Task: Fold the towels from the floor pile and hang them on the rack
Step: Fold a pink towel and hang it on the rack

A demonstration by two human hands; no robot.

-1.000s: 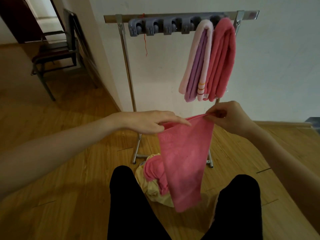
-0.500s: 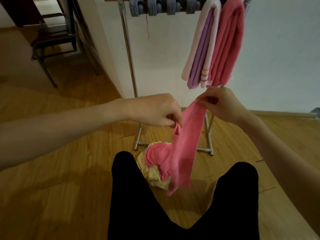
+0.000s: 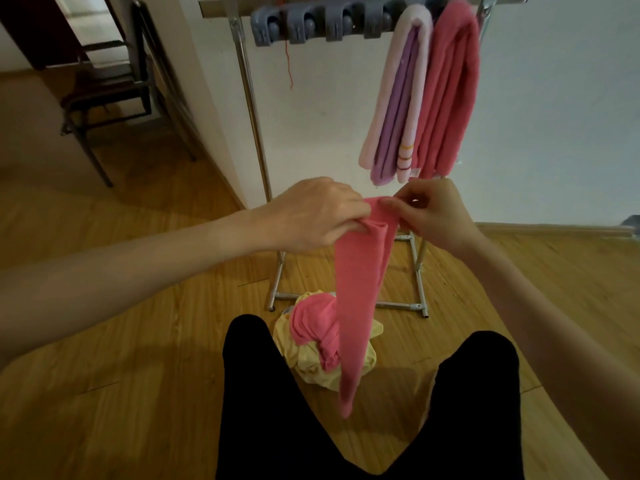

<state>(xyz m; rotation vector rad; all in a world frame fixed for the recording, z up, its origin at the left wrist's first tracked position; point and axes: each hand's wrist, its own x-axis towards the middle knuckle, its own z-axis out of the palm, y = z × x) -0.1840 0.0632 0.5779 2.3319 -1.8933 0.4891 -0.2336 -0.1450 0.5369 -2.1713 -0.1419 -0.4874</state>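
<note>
A pink towel (image 3: 360,292) hangs down as a narrow folded strip in front of me. My left hand (image 3: 311,216) and my right hand (image 3: 433,213) both pinch its top edge, close together, just below the hung towels. Under it on the floor lies the pile (image 3: 311,341) of pink and yellow towels. The metal rack (image 3: 242,64) stands against the wall, with a purple and pale pink towel (image 3: 398,98) and a pink towel (image 3: 450,88) draped over its right end.
Grey clips (image 3: 318,22) line the rack's top bar left of the hung towels. A dark chair (image 3: 107,95) stands at the back left by a doorway. My black-clad legs (image 3: 367,410) fill the bottom of the view, on the wooden floor.
The towel was held spread wide between my hands a second ago. My hands have come together, and the towel now hangs folded into a narrow strip.
</note>
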